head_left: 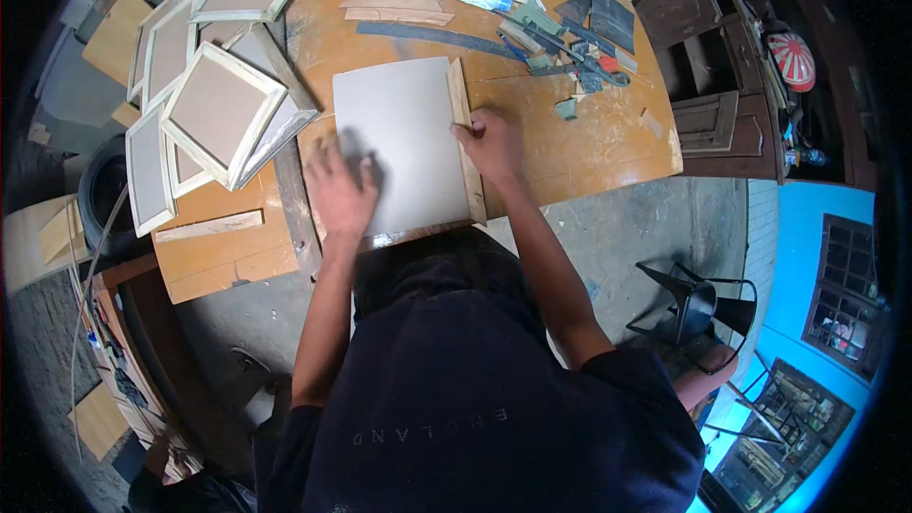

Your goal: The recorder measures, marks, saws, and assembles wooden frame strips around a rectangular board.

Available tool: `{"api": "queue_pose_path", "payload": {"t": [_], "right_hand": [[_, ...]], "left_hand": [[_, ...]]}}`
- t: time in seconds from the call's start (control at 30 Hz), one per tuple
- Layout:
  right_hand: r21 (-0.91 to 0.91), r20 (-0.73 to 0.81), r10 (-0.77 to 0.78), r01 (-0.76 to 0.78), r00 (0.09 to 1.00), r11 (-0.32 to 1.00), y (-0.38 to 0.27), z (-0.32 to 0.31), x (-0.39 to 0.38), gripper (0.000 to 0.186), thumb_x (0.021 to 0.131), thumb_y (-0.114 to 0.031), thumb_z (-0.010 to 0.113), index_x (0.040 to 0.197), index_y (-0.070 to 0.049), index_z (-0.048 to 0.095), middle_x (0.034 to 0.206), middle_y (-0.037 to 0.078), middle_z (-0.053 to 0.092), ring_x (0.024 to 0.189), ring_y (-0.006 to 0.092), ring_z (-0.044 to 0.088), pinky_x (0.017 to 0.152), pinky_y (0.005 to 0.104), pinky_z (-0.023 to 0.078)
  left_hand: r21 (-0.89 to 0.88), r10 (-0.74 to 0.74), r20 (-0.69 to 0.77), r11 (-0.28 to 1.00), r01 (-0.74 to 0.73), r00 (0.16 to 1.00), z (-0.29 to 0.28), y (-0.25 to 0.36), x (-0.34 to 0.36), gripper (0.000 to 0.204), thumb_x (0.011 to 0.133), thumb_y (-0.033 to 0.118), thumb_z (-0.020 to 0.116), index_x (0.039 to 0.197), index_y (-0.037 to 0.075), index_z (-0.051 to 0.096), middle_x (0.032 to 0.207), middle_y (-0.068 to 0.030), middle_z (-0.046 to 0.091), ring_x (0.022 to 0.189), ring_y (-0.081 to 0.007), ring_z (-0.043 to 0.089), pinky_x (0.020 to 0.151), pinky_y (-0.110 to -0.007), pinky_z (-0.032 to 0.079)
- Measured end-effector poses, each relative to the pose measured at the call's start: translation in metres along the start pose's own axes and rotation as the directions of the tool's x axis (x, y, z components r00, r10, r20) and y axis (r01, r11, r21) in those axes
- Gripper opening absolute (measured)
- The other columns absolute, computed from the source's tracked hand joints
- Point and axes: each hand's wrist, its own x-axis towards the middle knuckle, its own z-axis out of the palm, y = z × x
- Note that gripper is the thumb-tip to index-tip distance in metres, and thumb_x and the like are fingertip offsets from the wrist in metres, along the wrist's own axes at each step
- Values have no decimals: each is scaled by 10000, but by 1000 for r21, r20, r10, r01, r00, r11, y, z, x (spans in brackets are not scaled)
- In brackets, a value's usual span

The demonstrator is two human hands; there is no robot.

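Currently, the left hand (342, 192) lies at the left edge of a pale grey rectangular panel (408, 147), fingers spread and grasping nothing; it is blurred, so I cannot tell how firmly it touches. The right hand (494, 144) is curled, thumb and fingers pinching a narrow wooden strip (473, 192) that runs along the panel's right edge. The panel lies at the near edge of the orange-brown table (579, 152), just in front of the person's body. To the left, light wooden frames with tan panels (225, 114) overlap in a pile, and a loose wooden batten (209, 225) lies nearer. On the far side are flat wood offcuts (397, 9) and a long dark strip (437, 40); scissors (613, 68) lie to the far right among dark scraps (589, 79).
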Motion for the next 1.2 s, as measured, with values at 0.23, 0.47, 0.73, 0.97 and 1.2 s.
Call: {"api": "queue_pose_path", "payload": {"t": [0.23, 0.47, 0.73, 0.97, 1.2], "right_hand": [[-82, 4, -100, 100, 995, 992, 5, 18, 15, 367, 778, -310, 803, 734, -26, 575, 649, 120, 599, 621, 311, 605, 589, 422, 470], [-55, 19, 4, -3, 1000, 999, -6, 18, 16, 374, 762, -313, 812, 744, -25, 574, 698, 124, 613, 655, 314, 608, 623, 430, 473], [-38, 4, -10, 10, 1000, 999, -1, 21, 13, 369, 750, -317, 825, 759, -28, 596, 694, 116, 611, 657, 311, 611, 629, 421, 485], [-63, -8, -19, 18, 1000, 998, -2, 20, 11, 364, 748, -319, 828, 781, -29, 611, 700, 116, 625, 654, 304, 627, 633, 414, 499], [-85, 126, 101, -91, 987, 992, -13, 12, 10, 392, 780, -311, 796, 969, 1, 652, 911, 198, 698, 871, 377, 682, 756, 474, 537]], "left_hand": [[24, 342, 105, 938, -346, 934, 35, 20, -25, 589, 977, 394, 499, 1495, 130, 410, 1582, -161, 306, 1438, -414, 282, 1155, -604, 197], [57, 341, 162, 934, -353, 926, 40, 19, -24, 582, 982, 423, 470, 1495, 154, 421, 1590, -128, 309, 1467, -396, 236, 1166, -608, 162], [55, 332, 171, 937, -346, 928, 39, 19, -24, 583, 977, 416, 476, 1498, 162, 415, 1595, -122, 298, 1470, -388, 228, 1168, -604, 151], [48, 337, 151, 936, -348, 929, 38, 20, -25, 580, 967, 410, 494, 1484, 154, 436, 1586, -125, 314, 1465, -387, 238, 1161, -605, 165], [58, 340, 142, 935, -351, 930, 40, 18, -26, 579, 963, 411, 501, 1479, 154, 443, 1584, -125, 319, 1469, -384, 234, 1160, -606, 166]]}}
